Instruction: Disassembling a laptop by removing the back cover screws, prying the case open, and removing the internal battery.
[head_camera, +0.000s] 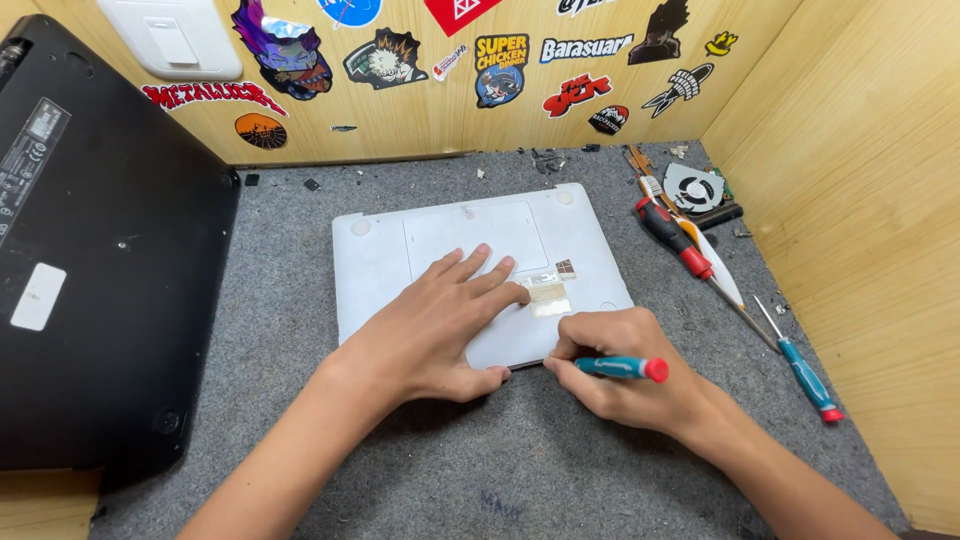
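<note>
Pressing a flat, open left hand (437, 325) on the upturned white laptop (478, 272) to steady it on the desk (300, 330), the right hand (625, 375), grip closed around a teal screwdriver (620, 368), works its near edge.

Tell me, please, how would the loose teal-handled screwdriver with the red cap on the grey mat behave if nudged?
The loose teal-handled screwdriver would probably roll, since its handle looks round. It seems slim, so likely light and easy to flick. The felt-like grey mat should slow it quickly.

Bright even light, sharp, slight wide-angle edge distortion.
</note>
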